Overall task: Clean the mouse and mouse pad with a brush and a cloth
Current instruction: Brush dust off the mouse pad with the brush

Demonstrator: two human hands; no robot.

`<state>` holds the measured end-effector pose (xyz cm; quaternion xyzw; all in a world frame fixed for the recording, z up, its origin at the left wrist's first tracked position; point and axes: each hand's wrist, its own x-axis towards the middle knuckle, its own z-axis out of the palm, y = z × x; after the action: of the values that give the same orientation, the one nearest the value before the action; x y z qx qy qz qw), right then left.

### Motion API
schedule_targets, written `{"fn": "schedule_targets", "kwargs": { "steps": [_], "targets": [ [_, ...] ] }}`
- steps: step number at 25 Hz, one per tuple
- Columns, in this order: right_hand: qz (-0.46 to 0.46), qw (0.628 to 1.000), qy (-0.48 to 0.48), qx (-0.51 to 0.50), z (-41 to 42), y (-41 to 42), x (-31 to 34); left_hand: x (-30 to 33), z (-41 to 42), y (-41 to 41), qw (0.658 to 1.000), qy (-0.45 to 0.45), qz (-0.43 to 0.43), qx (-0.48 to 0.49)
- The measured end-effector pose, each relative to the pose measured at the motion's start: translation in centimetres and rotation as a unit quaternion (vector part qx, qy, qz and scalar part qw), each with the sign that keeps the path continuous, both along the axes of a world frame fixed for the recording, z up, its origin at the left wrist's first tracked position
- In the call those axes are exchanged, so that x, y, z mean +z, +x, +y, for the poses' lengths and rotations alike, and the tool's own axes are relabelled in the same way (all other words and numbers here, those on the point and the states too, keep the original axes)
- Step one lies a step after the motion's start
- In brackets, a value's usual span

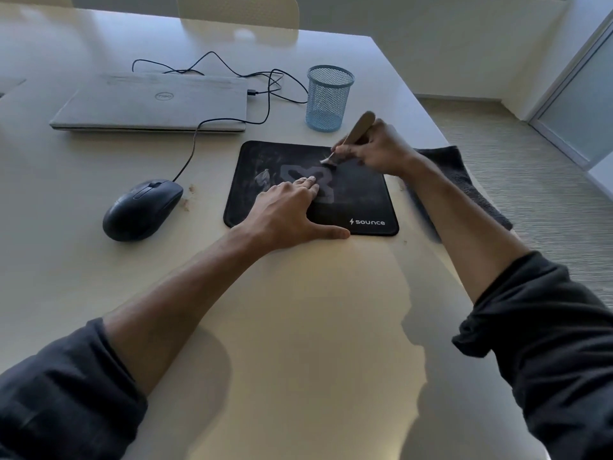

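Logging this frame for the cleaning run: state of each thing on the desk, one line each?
Mouse pad: flat, dusty smears, pressed by left hand.
Brush: gripped by right hand, bristles on pad.
Mouse: off pad, upright, untouched, cable attached.
Cloth: lying right of pad, unused.
Laptop: lid closed.
Mesh cup: upright, looks empty.

- The mouse pad (pixel 358 194) looks like matt black fabric with a stitched edge, smeared with pale dust.
- The mouse (pixel 141 210) is black plastic with a slight sheen.
- The brush (pixel 356 129) has a smooth, pale handle that looks like wood.
- The cloth (pixel 464 184) is dark grey, rough towel-like fabric.
- The pen cup (pixel 328 97) is blue wire mesh.
- The laptop (pixel 152 102) has a matt silver lid.
- The table (pixel 298 310) is smooth, pale and faintly glossy.
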<state>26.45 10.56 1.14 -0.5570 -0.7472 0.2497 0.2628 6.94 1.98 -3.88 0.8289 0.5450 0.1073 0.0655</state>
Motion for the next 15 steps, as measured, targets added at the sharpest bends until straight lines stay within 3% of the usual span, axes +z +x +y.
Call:
{"fn": "schedule_targets", "kwargs": {
  "steps": [6, 10, 12, 15],
  "targets": [
    [-0.039, 0.985, -0.089, 0.143, -3.7, 0.8, 0.9, 0.1, 0.1, 0.1, 1.000, -0.006, -0.001, -0.001],
    [-0.037, 0.997, 0.064, 0.014, -4.7, 0.0, 1.1, 0.1, 0.0, 0.1, 1.000, 0.002, -0.001, -0.003],
    [-0.054, 0.997, 0.060, 0.014, -5.6, -0.7, 0.3, 0.2, 0.0, 0.1, 1.000, -0.008, 0.008, 0.000],
    [-0.075, 0.993, -0.010, 0.095, -6.5, -0.2, 0.6, 0.1, 0.1, 0.0, 1.000, -0.007, 0.005, -0.003]
  ]
}}
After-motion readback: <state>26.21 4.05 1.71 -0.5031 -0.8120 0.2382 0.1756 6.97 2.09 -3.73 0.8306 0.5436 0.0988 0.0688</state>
